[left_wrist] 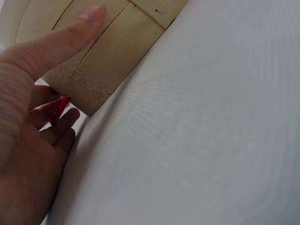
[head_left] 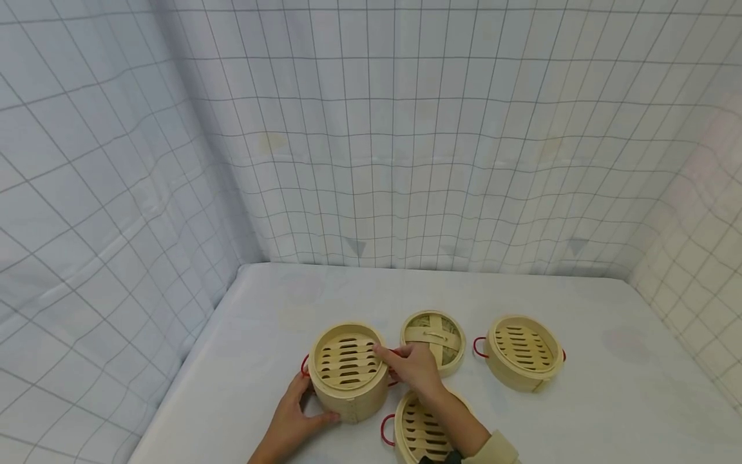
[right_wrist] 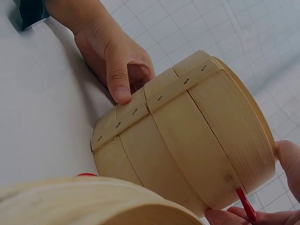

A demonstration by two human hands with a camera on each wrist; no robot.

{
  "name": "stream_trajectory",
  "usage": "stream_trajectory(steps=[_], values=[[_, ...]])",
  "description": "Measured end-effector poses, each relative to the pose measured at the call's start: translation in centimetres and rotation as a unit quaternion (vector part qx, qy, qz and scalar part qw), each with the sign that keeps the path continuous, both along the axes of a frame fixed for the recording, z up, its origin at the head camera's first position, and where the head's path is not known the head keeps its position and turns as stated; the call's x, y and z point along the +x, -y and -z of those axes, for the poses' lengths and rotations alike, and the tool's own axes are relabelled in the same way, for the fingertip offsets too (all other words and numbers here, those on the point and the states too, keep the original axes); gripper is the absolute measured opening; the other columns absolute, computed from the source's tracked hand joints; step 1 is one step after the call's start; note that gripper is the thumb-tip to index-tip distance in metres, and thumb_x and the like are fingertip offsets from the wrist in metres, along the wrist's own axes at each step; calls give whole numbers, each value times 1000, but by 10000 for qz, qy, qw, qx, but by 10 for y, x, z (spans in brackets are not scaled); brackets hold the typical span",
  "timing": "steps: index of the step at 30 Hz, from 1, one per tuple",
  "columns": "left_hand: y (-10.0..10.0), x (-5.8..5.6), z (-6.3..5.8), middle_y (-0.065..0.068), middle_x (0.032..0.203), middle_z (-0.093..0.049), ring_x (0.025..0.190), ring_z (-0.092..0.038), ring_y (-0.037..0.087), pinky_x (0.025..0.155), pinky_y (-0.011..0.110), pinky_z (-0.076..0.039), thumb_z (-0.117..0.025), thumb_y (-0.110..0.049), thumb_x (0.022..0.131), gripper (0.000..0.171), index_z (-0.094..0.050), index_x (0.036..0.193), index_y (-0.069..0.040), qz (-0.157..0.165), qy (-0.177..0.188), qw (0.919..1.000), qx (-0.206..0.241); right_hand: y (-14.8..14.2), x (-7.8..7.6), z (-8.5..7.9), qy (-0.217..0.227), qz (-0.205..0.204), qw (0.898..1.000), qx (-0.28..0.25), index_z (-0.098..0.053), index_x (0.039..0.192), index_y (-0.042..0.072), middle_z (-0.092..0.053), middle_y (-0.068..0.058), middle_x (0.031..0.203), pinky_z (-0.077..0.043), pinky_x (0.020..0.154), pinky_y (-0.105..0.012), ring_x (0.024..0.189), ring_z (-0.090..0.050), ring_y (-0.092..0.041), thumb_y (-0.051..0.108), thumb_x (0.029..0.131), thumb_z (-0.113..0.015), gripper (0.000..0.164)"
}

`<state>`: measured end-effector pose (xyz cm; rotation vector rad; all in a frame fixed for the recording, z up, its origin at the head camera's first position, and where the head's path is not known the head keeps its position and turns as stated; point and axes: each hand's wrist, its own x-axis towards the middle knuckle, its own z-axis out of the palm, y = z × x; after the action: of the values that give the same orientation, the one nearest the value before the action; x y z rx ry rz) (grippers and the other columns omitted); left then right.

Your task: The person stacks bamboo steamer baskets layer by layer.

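Observation:
Two round bamboo steamer baskets (head_left: 362,407) stand stacked, with a slatted base inside the upper one and red loop handles at the sides. My left hand (head_left: 292,415) holds the lower basket from the left; its thumb lies on the front wall, with the other fingers around the side near a red handle (left_wrist: 59,110). At the right rim of the upper basket (right_wrist: 220,122), my right hand (head_left: 416,368) grips with the thumb over the edge and fingers beneath, beside a red handle (right_wrist: 246,204). The inner sides of the fingers are partly hidden.
Behind my right hand lies a woven bamboo lid (head_left: 426,335). Another steamer basket (head_left: 406,444) sits in front, partly under my right forearm. A further basket (head_left: 522,377) with red handles stands to the right on the white table (head_left: 608,399). Gridded white curtains (head_left: 406,161) surround it.

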<state>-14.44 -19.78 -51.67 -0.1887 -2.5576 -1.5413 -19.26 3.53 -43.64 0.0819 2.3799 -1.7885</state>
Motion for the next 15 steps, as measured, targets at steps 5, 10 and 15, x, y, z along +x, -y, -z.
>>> stream_trajectory(steps=[5,10,15], values=[[-1,0,1,0,133,-43,124,-36,19,102,42,-31,-86,-41,56,82,-51,127,-20,5,-8,10000,-8,-2,0,1,-25,-25,10000,3,-69,79,0,-62,-3,63,-53,56,-34,58,-60,-16,47,75,-72,47],[0,-2,3,0,136,-41,126,-34,19,103,44,-30,-86,-40,56,83,-51,128,-20,-13,-4,10000,-60,-2,-2,3,-153,-55,9999,43,-69,76,1,-62,-4,62,-52,55,-31,58,-61,-18,50,75,-70,49],[-3,1,-6,-1,130,-45,121,-38,16,101,38,-33,-88,-31,55,78,-53,125,-18,-83,-24,9999,-57,-1,-4,4,-254,-54,9997,23,-69,74,2,-61,-3,60,-48,51,-26,56,-59,-16,51,76,-69,49]])
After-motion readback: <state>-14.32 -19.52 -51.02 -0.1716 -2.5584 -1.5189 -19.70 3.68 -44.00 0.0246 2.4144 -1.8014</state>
